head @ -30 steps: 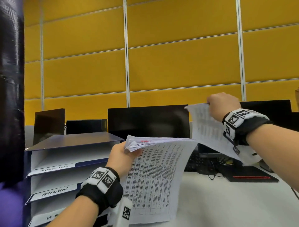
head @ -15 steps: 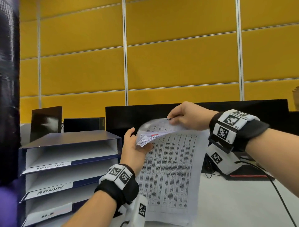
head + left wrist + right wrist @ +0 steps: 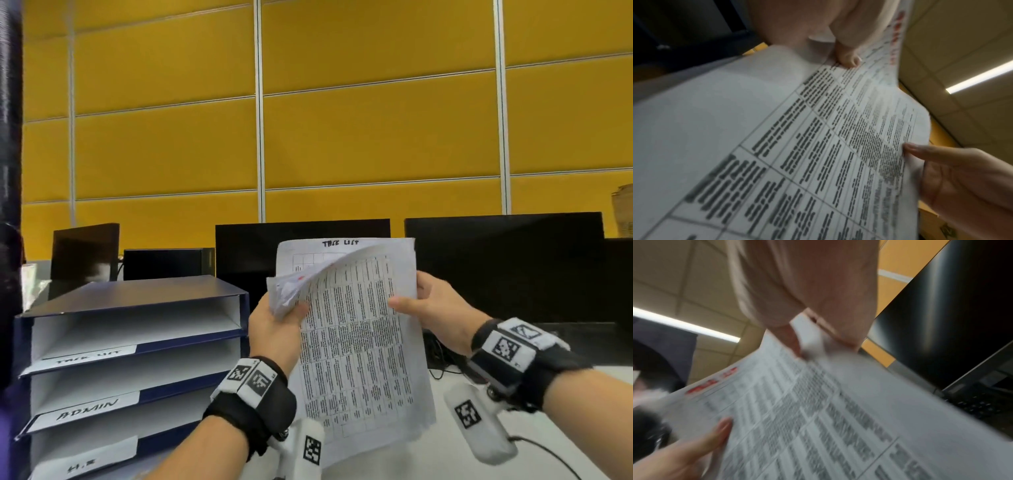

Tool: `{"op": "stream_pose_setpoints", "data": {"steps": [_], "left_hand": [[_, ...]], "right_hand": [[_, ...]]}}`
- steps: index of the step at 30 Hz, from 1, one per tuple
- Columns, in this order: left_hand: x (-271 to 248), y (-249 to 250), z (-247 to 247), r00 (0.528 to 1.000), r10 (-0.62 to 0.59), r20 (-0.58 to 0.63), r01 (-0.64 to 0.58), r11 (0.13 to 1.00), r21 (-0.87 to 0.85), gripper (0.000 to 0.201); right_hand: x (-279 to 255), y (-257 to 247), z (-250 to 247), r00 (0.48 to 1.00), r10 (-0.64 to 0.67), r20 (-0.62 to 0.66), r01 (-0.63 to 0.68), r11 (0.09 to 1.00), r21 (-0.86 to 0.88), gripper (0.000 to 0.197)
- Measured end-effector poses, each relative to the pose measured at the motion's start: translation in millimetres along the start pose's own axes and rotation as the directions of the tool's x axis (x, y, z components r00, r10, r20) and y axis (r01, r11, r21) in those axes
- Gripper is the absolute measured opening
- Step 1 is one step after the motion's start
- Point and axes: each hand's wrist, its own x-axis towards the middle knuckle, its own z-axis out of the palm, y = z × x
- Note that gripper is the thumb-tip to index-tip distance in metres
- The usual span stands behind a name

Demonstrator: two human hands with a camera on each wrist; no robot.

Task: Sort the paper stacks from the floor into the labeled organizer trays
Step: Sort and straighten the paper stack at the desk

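A stack of printed papers (image 3: 356, 342) is held upright in front of me, above the desk. Its rear sheet shows a handwritten heading "TASK LIST" at the top. My left hand (image 3: 274, 322) grips the stack's left edge, thumb on the folded-over front sheets. My right hand (image 3: 424, 308) pinches the right edge, thumb on the printed face. The wrist views show the same papers (image 3: 818, 146) (image 3: 818, 418) close up and blurred. The blue organizer (image 3: 137, 342) stands at left with trays labelled "TASK LIST" (image 3: 89, 356), "ADMIN" (image 3: 87, 406) and "H.R" (image 3: 82, 460).
Dark monitors (image 3: 503, 267) line the back of the white desk (image 3: 582, 411) against a yellow panelled wall. Cables and a keyboard lie behind the papers. A dark column (image 3: 10, 171) fills the left edge.
My right hand came back from the far right, laid its sheet behind the stack and moved down to the right edge. The stack now stands more upright, showing the "TASK LIST" heading.
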Motion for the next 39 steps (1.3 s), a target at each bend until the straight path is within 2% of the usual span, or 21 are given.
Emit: {"op": "stream_pose_setpoints", "data": {"steps": [1, 2, 4, 6, 9, 13, 15, 19, 21, 24, 27, 29, 32, 34, 37, 39], "left_hand": [[0, 0, 4, 0.999, 0.003, -0.039, -0.003, 1.000, 0.009, 0.024], [0, -1, 6, 0.997, 0.015, -0.074, -0.012, 0.999, 0.038, 0.027], [-2, -5, 11, 0.995, 0.038, -0.088, -0.028, 0.993, 0.116, 0.034], [-7, -14, 13, 0.998, 0.008, -0.055, 0.001, 0.984, 0.176, 0.040], [-13, -28, 9, 0.998, -0.053, -0.044, 0.061, 0.976, 0.210, 0.045], [-5, -27, 0, 0.996, 0.001, -0.088, 0.019, 0.975, 0.219, 0.033], [-2, -22, 0, 0.998, 0.029, -0.060, -0.015, 0.977, 0.212, 0.033], [-8, -21, 1, 0.997, -0.046, 0.060, 0.032, 0.975, 0.221, 0.055], [-9, -24, -4, 0.998, -0.051, 0.043, 0.041, 0.975, 0.217, 0.064], [-5, -26, -12, 0.998, -0.030, -0.048, 0.039, 0.981, 0.192, 0.062], [-5, -25, -17, 0.993, -0.096, -0.063, 0.106, 0.979, 0.172, 0.054], [-5, -28, -18, 0.984, -0.175, -0.036, 0.179, 0.968, 0.177, 0.065], [-5, -28, -20, 0.964, -0.264, 0.016, 0.255, 0.944, 0.207, 0.084], [-5, -25, -22, 0.953, -0.298, 0.058, 0.282, 0.938, 0.200, 0.077], [-5, -23, -23, 0.947, -0.306, 0.102, 0.287, 0.944, 0.162, 0.040], [-6, -23, -24, 0.957, -0.272, 0.104, 0.258, 0.957, 0.131, 0.029]], "right_hand": [[-2, 0, 9, 0.996, -0.041, -0.077, 0.039, 0.999, -0.033, 0.042], [-3, 1, 16, 0.985, -0.079, -0.156, 0.070, 0.995, -0.066, 0.033], [-6, 4, 30, 0.968, -0.133, -0.211, 0.117, 0.989, -0.085, 0.029], [-14, 10, 47, 0.976, -0.119, -0.180, 0.108, 0.992, -0.067, 0.031], [-23, 31, 64, 0.991, -0.034, -0.126, 0.024, 0.997, -0.079, 0.042], [-19, 36, 54, 0.973, -0.023, -0.230, 0.018, 1.000, -0.022, 0.044], [-17, 35, 50, 0.973, -0.046, -0.227, 0.041, 0.999, -0.027, 0.043], [-22, 42, 55, 0.991, -0.005, -0.132, 0.001, 1.000, -0.029, 0.050], [-22, 44, 51, 0.979, -0.037, -0.202, 0.035, 0.999, -0.013, 0.051], [-16, 45, 45, 0.953, -0.069, -0.296, 0.084, 0.996, 0.036, 0.052], [-15, 46, 49, 0.973, -0.051, -0.227, 0.056, 0.998, 0.014, 0.045], [-16, 47, 50, 0.981, -0.050, -0.186, 0.048, 0.999, -0.017, 0.040], [-15, 48, 45, 0.980, -0.061, -0.189, 0.058, 0.998, -0.020, 0.038], [-15, 47, 45, 0.986, -0.043, -0.163, 0.042, 0.999, -0.008, 0.041], [-15, 48, 48, 0.987, -0.018, -0.157, 0.018, 1.000, 0.003, 0.038], [-14, 46, 49, 0.979, -0.053, -0.197, 0.050, 0.999, -0.022, 0.034]]}}
